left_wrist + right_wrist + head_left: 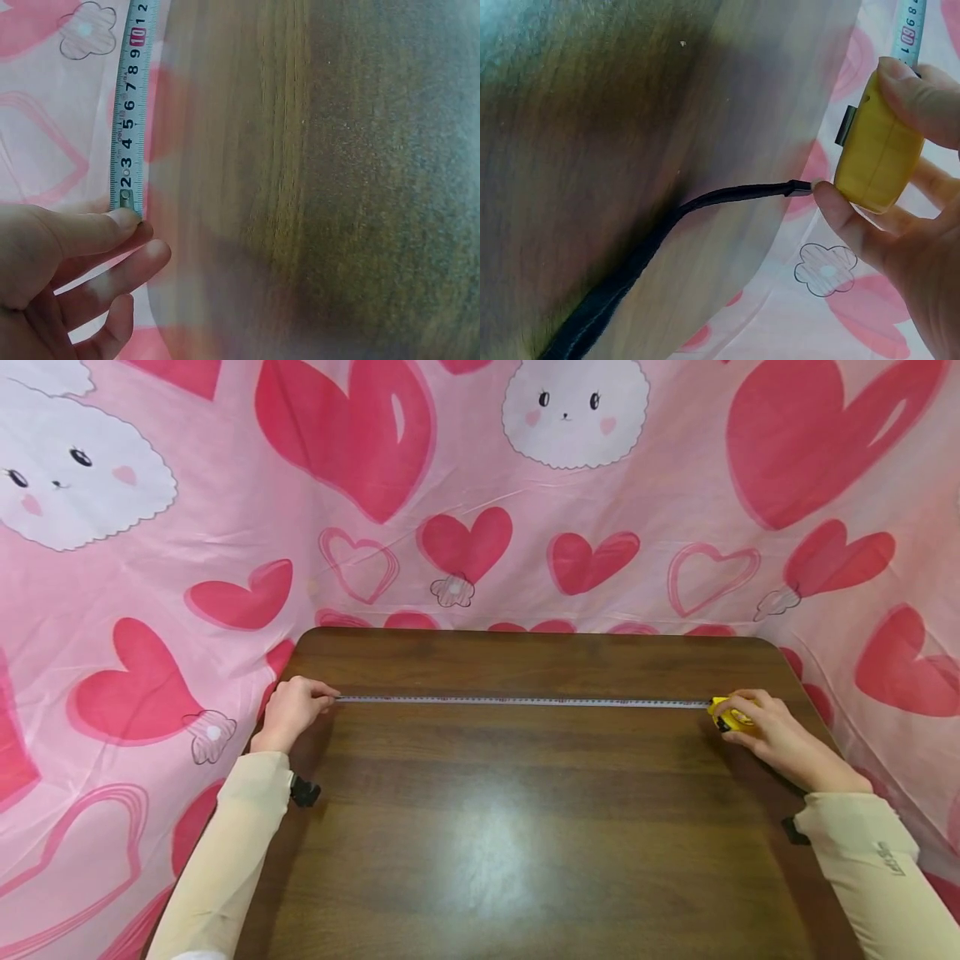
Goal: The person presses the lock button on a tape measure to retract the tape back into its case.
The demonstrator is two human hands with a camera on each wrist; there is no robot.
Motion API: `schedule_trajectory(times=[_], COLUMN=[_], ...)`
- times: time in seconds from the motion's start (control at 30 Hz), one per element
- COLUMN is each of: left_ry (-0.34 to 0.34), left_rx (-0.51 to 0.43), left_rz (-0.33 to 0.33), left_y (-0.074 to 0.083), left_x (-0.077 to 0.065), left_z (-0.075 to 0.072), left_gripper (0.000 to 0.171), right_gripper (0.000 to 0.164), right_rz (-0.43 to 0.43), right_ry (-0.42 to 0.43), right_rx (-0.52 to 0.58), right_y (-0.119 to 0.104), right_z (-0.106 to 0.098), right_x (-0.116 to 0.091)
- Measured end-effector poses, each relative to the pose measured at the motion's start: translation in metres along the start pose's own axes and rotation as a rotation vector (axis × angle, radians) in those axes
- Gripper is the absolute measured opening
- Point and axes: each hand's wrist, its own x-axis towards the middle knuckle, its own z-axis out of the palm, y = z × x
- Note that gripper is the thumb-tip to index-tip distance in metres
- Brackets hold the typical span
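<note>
A yellow tape measure [733, 713] is in my right hand [780, 739], thumb and fingers gripping its case. Its white blade [517, 700] runs straight across the far part of the table to my left hand [292, 710]. In the left wrist view, the thumb and forefinger of the left hand [82, 255] pinch the blade's end, with the low numbers of the blade [129, 112] just above. The right wrist view shows the case [881, 142] from its side, the blade coming out at the top. A black strap [735, 193] hangs from the case.
Below the blade lies a brown wooden table [480, 827] with rounded far corners and a glare spot. Pink cloth [517, 518] with hearts and white animal faces hangs behind it and at both sides. Black wrist cameras [305, 791] sit at the cuffs.
</note>
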Motion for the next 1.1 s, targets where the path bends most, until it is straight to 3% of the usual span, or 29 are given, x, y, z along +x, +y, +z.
schedule_trajectory(times=[0.17,0.43,1.1], left_ry=[-0.006,-0.005,0.002], left_rx=[-0.002,0.008,-0.02], left_rz=[-0.005,0.008,0.025], left_y=[0.0008,-0.0017,0.0057], left_x=[-0.003,-0.0036,-0.0013], left_z=[-0.002,-0.0011,0.0055], left_gripper=[0.021,0.02,0.02], right_gripper=[0.063,0.069,0.068], right_rz=[0.117,0.159,0.056], right_ry=[-0.046,-0.091,-0.005], right_rx=[0.025,0.041,-0.002], right_y=[-0.0031,-0.0043,-0.002], right_z=[-0.0024,-0.0031,0.0044], right_x=[-0.0002,-0.0027,-0.006])
